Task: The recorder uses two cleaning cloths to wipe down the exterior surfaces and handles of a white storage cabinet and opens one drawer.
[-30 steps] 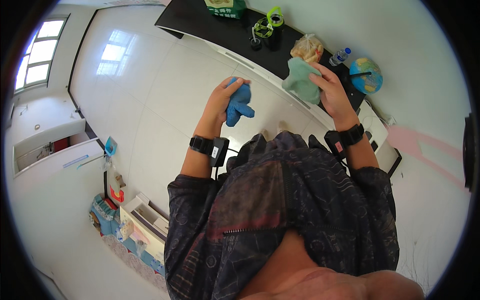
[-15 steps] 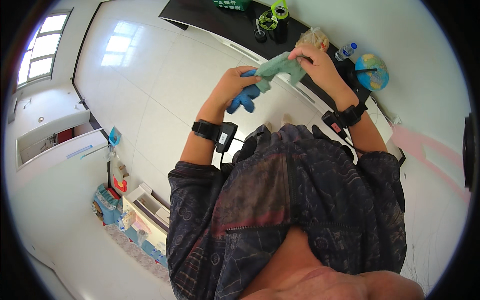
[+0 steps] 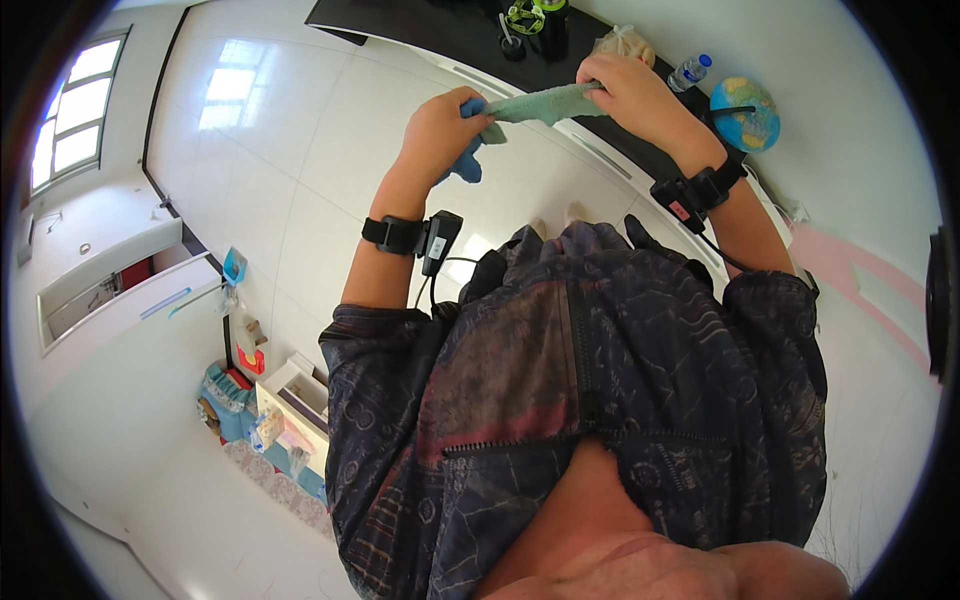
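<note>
A pale green cloth [image 3: 545,105] is stretched nearly level between my two hands, above the floor and the front edge of the dark cabinet. My left hand [image 3: 440,130] is closed on the cloth's left end and also holds a blue cloth [image 3: 464,160], which hangs down below the fingers. At the other end, my right hand [image 3: 632,95] pinches the green cloth between thumb and fingers. Part of the blue cloth is hidden behind my left hand.
On the long black-topped cabinet [image 3: 440,40] stand a dark bottle [image 3: 553,35], a small black cup with a straw [image 3: 511,45], a tied plastic bag [image 3: 625,43], a water bottle [image 3: 688,73] and a globe [image 3: 745,115]. Pale floor tiles [image 3: 310,130] lie left of it.
My hands have moved apart and upward in the picture. The green cloth, which sagged and was folded before, is now pulled taut. The blue cloth stays in my left hand.
</note>
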`<state>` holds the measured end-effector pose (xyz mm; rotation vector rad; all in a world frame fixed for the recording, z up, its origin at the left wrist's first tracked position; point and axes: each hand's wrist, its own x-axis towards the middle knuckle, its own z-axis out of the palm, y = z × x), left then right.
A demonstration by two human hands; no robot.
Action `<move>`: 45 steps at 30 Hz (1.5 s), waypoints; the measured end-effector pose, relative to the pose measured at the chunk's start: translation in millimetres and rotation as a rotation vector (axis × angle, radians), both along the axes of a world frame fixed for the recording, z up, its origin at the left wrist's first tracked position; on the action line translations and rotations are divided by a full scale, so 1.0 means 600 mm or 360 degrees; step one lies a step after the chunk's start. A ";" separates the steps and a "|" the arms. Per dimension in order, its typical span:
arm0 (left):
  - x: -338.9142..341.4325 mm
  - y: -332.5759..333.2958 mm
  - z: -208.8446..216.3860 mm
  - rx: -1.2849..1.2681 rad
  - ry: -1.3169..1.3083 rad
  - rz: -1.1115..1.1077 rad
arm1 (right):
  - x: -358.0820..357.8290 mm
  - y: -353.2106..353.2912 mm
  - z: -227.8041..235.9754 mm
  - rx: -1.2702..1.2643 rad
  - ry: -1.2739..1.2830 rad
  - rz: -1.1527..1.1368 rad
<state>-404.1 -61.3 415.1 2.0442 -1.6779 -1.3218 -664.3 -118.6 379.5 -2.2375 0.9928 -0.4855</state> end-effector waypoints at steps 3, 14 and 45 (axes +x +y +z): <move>0.004 0.006 -0.002 -0.0030 -0.0220 -0.0080 | 0.009 0.002 -0.001 0.0281 0.0165 0.0040; 0.024 0.009 -0.019 -0.0009 -0.0334 -0.0065 | 0.019 -0.007 -0.055 0.0241 0.0115 0.0172; 0.101 0.024 -0.086 0.0226 0.0286 0.0431 | 0.093 -0.029 -0.139 0.0705 -0.0234 -0.0227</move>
